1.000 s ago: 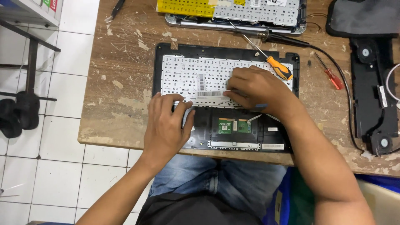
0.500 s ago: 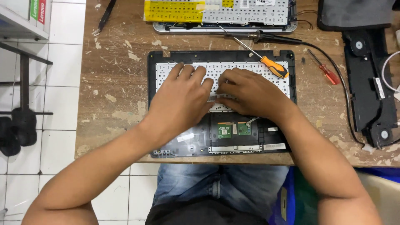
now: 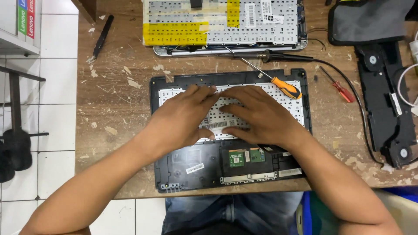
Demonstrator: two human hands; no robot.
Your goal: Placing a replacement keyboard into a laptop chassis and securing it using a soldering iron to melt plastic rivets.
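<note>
While both hands lie flat, fingers spread with no grip closed on anything, the left hand (image 3: pixel 183 119) and right hand (image 3: pixel 259 115) press the white perforated metal keyboard backplate (image 3: pixel 287 106) inside the black plastic laptop palmrest shell (image 3: pixel 196 167), mid-frame on the scarred wooden tabletop (image 3: pixel 113 109)

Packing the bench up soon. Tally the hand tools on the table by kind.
Screwdrivers: 2, orange-handled screwdriver and red-handled screwdriver
Soldering iron: 1, black soldering iron
Tweezers: 1, black tweezers
Total: 4
</note>
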